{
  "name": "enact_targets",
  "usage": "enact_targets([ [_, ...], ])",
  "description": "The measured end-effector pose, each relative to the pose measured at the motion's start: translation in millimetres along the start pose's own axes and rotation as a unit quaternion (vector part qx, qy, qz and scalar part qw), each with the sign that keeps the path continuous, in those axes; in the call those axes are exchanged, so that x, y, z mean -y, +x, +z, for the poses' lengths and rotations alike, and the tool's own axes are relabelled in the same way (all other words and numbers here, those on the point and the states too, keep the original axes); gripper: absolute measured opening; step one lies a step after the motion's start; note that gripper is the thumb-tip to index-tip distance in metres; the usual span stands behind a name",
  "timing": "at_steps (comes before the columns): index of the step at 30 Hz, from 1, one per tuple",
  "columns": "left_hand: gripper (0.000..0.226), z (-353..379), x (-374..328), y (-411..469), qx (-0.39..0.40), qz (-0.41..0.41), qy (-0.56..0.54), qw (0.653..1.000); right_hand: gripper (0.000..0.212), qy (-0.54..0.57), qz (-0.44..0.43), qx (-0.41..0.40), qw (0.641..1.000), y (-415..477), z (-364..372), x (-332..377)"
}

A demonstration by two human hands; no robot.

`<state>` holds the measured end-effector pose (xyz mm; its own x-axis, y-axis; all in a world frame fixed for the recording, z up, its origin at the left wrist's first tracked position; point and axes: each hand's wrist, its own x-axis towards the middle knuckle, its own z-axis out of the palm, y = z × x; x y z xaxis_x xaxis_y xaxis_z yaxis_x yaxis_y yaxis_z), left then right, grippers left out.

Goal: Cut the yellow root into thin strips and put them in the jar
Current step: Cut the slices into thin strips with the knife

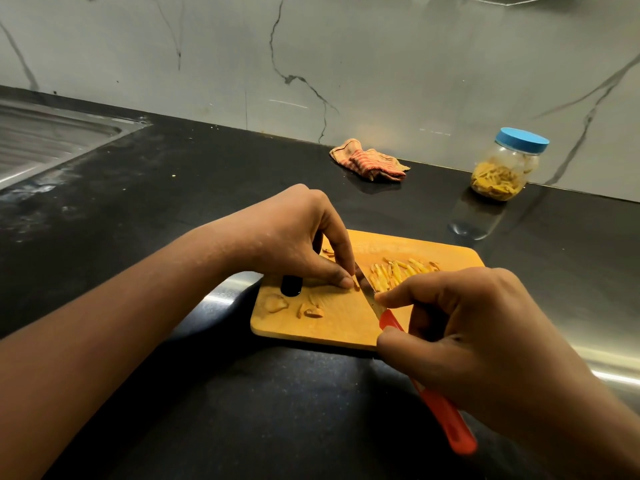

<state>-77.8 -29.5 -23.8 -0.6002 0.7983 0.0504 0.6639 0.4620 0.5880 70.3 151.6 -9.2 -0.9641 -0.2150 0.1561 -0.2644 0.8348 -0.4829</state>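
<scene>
A: What is looking risky here?

B: The left hand (pixel 301 244) is pinching a very small stub of yellow root (pixel 355 282) near the middle of the cutting board (pixel 339 327). Its fingertips (pixel 346 281) are lying just beside the blade of the knife (pixel 367 292). With so little root to hold, the blade is likely working almost against the fingers, and a slip could nick one.

A: And the right hand?

B: The right hand (pixel 467 327) is gripping the red handle, with the forefinger reaching forward onto the blade. That is probably giving good control, though the finger is riding close to the steel.

A: Is anything else threatening the task?

B: The cut strips (pixel 398 271) are piling up just right of the blade, trailing toward the board's far right corner. A sideways sweep of the knife could be pushing some over that edge onto the counter (pixel 173 209). The jar (pixel 505 171) is standing at the counter's back edge by the wall, well apart from the board. It is already holding yellow strips, and its blue lid (pixel 522 140) is sitting on top, so it needs opening while both hands are busy.

A: How is the room for moving?

B: Peel scraps (pixel 311 311) are lying near the board's near left corner, clear of the cutting. The counter between board and jar is showing bare, so a reach there is looking easy. A crumpled cloth (pixel 370 162) is lying at the back edge, left of the jar, and the sink (pixel 52 140) is sitting at the counter's far left, both out of the way
</scene>
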Motion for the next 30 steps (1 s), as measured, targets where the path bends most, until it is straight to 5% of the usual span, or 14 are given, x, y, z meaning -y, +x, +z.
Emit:
enact_targets([
  [24,0.008,4,-2,1,-0.008,0.021,0.01,1.0,0.048,-0.018,0.019,0.046,0.999,15,1,8],
  [30,0.016,-4,-3,-2,0.048,0.012,0.021,0.999,0.048,-0.032,0.023,0.041,0.998,13,-2,2],
])
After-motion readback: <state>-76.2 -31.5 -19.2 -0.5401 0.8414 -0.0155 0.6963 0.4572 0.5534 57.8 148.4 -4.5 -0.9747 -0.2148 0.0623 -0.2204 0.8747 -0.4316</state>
